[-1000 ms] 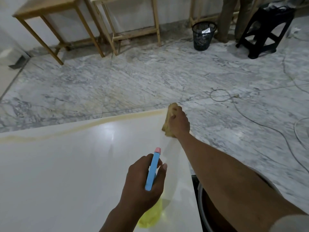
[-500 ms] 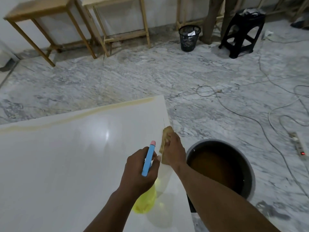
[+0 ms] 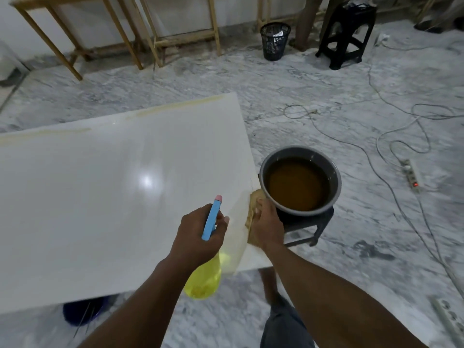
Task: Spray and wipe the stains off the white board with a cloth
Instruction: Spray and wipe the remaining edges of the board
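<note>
while the right hand (image 3: 267, 223) presses a soft, damp-looking yellow cloth (image 3: 253, 217) against the white board (image 3: 113, 197) at its right edge beside the basin (image 3: 300, 180), the left hand (image 3: 200, 234) grips the spray bottle (image 3: 204, 277) by its neck; the bottle looks light, the cloth best bunched.

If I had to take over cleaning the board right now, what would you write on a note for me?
Left hand: grips the spray bottle, nozzle pointing out over the white board.
Right hand: holds the cloth against the board's right edge, beside the basin of brown water on a dark stool.
Done: the middle of the board looks clean and shiny.
Left: a yellowish stain runs along the far edge. Spray it and wipe it off.
</note>
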### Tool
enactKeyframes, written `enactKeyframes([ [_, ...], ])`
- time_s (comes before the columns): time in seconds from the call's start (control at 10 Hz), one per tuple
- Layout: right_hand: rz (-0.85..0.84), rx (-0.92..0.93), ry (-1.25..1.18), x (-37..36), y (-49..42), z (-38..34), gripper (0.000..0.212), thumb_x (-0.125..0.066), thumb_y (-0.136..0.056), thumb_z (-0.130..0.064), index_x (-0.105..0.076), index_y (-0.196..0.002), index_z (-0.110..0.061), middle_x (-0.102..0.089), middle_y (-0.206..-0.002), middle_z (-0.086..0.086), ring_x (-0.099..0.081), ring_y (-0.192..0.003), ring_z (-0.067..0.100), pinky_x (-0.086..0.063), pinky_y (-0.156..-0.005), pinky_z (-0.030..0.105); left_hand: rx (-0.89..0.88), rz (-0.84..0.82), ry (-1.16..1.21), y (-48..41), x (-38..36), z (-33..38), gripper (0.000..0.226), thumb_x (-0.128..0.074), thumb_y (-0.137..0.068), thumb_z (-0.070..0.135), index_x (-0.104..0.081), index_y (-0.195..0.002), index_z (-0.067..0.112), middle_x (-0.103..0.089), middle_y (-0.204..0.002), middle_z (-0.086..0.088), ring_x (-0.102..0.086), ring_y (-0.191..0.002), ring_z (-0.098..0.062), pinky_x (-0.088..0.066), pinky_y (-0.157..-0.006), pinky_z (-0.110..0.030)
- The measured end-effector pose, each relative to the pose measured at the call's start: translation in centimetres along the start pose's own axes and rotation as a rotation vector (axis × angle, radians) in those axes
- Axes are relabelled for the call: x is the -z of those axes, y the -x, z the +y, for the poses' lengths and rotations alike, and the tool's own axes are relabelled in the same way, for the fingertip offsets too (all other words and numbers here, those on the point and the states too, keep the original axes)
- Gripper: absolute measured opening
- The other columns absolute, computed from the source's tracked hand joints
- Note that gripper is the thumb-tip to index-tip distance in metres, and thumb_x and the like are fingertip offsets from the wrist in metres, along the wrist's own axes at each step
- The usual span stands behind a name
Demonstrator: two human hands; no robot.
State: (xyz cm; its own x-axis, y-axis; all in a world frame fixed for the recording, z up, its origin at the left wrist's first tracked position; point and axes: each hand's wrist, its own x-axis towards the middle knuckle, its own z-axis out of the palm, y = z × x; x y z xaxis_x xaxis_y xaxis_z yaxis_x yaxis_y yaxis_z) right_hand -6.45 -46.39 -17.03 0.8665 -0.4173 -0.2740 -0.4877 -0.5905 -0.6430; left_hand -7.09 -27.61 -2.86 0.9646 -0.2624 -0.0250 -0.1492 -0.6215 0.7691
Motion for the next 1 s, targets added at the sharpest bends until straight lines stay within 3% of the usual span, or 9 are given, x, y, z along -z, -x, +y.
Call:
enactKeyframes([
  [0.1, 0.012, -0.008, -0.034, 0.2, 4.5, 1.7, 0.039, -0.034, -0.103, -0.030, -0.039, -0.141, -0.024, -0.046, -0.147, 0.002, -0.052, -0.126, 0.031, -0.046, -0.100, 0.047, 0.020, -0.008, -0.008, 4.4, 0.1, -0.3, 0.018, -0.067, -0.091, 0.044, -0.058, -0.082, 0.032, -0.069, -0.076, -0.001, -0.071, -0.067, -0.027, -0.064, -0.061, -0.054],
  [0.3, 0.003, -0.081, -0.097, 1.1, 11.3, 4.4, 0.025, -0.040, -0.096, -0.020, -0.045, -0.118, -0.029, -0.060, -0.110, 0.003, -0.061, -0.099, 0.026, -0.052, -0.084, 0.043, 0.042, -0.030, -0.015, 10.1, -0.2, 0.6, 0.019, -0.067, -0.089, 0.043, -0.058, -0.080, 0.028, -0.069, -0.072, -0.002, -0.071, -0.061, -0.026, -0.063, -0.062, -0.054],
  [0.5, -0.074, -0.164, -0.182, 3.7, 14.2, 5.9, 0.013, -0.042, -0.098, -0.019, -0.049, -0.108, -0.026, -0.064, -0.105, 0.006, -0.062, -0.094, 0.026, -0.052, -0.083, 0.042, 0.062, -0.060, 0.003, 11.3, 0.1, 2.0, 0.023, -0.065, -0.089, 0.045, -0.060, -0.082, 0.024, -0.070, -0.073, -0.006, -0.072, -0.062, -0.029, -0.063, -0.065, -0.055],
  [0.6, -0.212, -0.366, -0.444, 6.0, 15.6, 6.6, 0.017, -0.051, -0.097, -0.014, -0.057, -0.111, -0.022, -0.063, -0.116, 0.011, -0.060, -0.095, 0.022, -0.051, -0.082, 0.038, 0.069, -0.054, 0.005, 11.0, 0.4, 3.2, 0.021, -0.064, -0.088, 0.045, -0.057, -0.079, 0.028, -0.069, -0.073, -0.008, -0.072, -0.063, -0.032, -0.063, -0.064, -0.055],
  [0.7, -0.386, -0.686, -0.991, 9.3, 16.5, 6.0, 0.020, -0.048, -0.101, -0.016, -0.063, -0.111, -0.007, -0.069, -0.111, 0.018, -0.065, -0.096, 0.031, -0.054, -0.074, 0.040, 0.078, -0.050, 0.009, 10.4, 0.5, 4.2, 0.023, -0.065, -0.088, 0.046, -0.056, -0.077, 0.027, -0.069, -0.073, -0.009, -0.072, -0.064, -0.034, -0.062, -0.065, -0.057],
  [0.8, -0.405, -0.743, -1.349, 12.4, 16.0, 6.1, 0.040, -0.038, -0.104, -0.026, -0.059, -0.120, 0.005, -0.075, -0.103, 0.018, -0.068, -0.096, 0.033, -0.060, -0.071, 0.041, 0.085, -0.057, 0.005, 9.3, 0.3, 5.6, 0.024, -0.068, -0.092, 0.042, -0.061, -0.083, 0.020, -0.071, -0.078, -0.012, -0.073, -0.066, -0.036, -0.062, -0.067, -0.058],
  [0.9, -0.355, -0.634, -1.577, 15.9, 14.6, 4.7, 0.041, -0.041, -0.102, -0.027, -0.057, -0.125, 0.003, -0.073, -0.104, 0.019, -0.071, -0.091, 0.031, -0.061, -0.078, 0.041, 0.091, -0.068, -0.010, 7.7, -0.6, 7.5, 0.028, -0.067, -0.094, 0.041, -0.064, -0.088, 0.013, -0.072, -0.083, -0.014, -0.074, -0.070, -0.037, -0.062, -0.070, -0.058],
  [1.0, -0.209, -0.482, -1.630, 18.5, 12.7, 5.0, 0.036, -0.039, -0.100, -0.021, -0.050, -0.122, 0.004, -0.076, -0.092, 0.013, -0.072, -0.087, 0.027, -0.056, -0.085, 0.042, 0.089, -0.099, -0.062, 5.4, -2.4, 9.8, 0.022, -0.069, -0.099, 0.032, -0.063, -0.088, 0.014, -0.072, -0.085, -0.014, -0.075, -0.074, -0.036, -0.063, -0.074, -0.056],
])
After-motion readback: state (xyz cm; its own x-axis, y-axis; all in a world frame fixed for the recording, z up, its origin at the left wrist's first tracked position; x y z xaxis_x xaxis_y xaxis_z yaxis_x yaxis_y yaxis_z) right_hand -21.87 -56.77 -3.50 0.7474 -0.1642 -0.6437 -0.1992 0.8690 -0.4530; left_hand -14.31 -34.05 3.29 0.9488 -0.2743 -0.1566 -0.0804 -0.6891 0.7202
